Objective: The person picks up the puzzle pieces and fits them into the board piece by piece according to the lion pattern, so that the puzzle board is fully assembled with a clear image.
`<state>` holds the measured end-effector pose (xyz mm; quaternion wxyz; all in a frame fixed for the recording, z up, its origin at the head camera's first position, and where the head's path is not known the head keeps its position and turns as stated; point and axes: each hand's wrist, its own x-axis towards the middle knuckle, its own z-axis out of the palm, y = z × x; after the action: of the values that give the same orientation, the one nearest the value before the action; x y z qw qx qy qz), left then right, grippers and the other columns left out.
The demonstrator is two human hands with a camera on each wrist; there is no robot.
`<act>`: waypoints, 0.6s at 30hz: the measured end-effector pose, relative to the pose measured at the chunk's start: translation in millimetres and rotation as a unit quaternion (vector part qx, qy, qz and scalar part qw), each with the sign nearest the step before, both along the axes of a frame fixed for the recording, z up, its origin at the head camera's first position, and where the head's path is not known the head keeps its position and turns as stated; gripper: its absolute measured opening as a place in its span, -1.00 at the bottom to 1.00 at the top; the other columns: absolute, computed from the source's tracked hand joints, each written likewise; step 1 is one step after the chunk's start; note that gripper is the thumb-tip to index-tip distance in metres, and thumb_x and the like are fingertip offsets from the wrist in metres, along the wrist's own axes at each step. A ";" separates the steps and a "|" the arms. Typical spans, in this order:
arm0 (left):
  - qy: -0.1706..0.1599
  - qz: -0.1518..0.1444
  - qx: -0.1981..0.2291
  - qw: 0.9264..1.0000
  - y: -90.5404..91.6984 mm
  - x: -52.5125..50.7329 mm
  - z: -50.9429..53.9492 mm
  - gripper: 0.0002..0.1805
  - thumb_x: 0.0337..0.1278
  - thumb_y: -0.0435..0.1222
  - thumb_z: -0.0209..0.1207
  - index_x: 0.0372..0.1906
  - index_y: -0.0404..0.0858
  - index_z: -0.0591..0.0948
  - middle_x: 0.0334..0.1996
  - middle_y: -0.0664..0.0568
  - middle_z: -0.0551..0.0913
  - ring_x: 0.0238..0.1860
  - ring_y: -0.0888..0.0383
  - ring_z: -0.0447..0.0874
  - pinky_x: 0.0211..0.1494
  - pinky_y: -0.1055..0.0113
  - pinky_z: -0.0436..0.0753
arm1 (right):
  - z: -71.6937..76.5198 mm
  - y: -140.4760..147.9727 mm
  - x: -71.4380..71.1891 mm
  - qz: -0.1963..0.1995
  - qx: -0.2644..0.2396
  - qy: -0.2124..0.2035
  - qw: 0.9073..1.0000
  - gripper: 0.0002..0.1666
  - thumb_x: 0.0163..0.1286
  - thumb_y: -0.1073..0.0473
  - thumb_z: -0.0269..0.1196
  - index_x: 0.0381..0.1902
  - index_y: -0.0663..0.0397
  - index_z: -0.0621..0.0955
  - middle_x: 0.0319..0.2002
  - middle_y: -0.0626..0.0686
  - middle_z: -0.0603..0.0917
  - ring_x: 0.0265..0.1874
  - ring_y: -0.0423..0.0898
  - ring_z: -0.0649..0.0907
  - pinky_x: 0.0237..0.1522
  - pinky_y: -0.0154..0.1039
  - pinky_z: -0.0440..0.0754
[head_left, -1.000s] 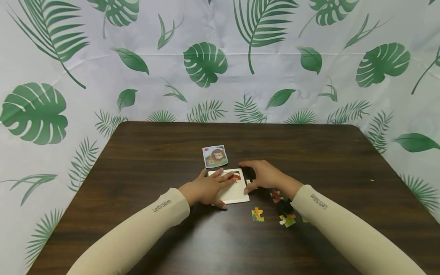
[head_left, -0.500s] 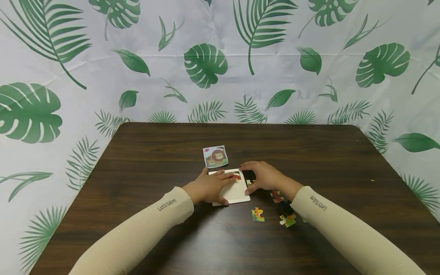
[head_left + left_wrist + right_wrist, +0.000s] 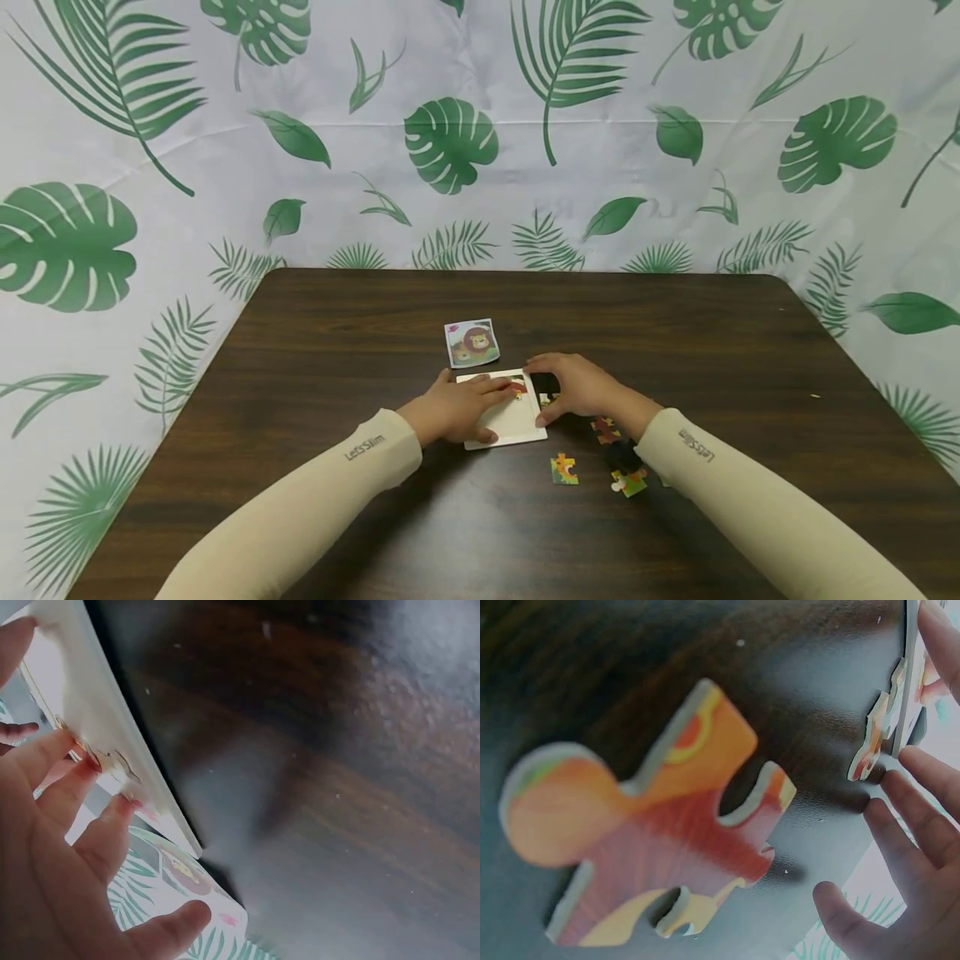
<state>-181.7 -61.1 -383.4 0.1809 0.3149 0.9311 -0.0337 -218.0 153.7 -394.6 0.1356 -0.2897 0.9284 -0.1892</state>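
Observation:
A white puzzle tray lies mid-table with red and yellow puzzle pieces along its far side. My left hand reaches over the tray from the left, and its extended fingertips touch the pieces. In the left wrist view these fingers partly cover the pieces. My right hand spans the tray's right side, thumb near the front corner and fingers by the back corner. Its fingers look spread and fairly straight in the right wrist view. Loose pieces lie beneath that hand, partly hidden.
Behind the tray lies a lion picture card. More loose pieces sit to the right: an orange-green one, a green one and a dark red one. A leaf-print cloth hangs behind the brown table.
The left hand's fingers have drawn closer together and its thumb has come up onto the tray's front edge. The right hand stays at the tray's right side.

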 end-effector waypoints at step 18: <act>0.011 0.018 0.045 0.999 0.2 -1.1 -9.2 -0.11 0.06 0.30 -0.03 0.44 0.01 0.06 0.44 0.06 -0.06 0.39 0.12 -0.02 0.28 -0.17 0.00 | -1.3 4.0 0.1 0.015 -0.004 0.001 1.000 -0.05 -0.10 -0.11 0.48 0.25 0.10 0.42 0.27 0.12 0.36 0.22 0.12 0.35 0.13 0.07 0.32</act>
<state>-182.8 -61.0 -392.6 0.1572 0.3059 0.9389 0.0083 -218.0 157.6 -395.9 0.1367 -0.3040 0.9234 -0.1905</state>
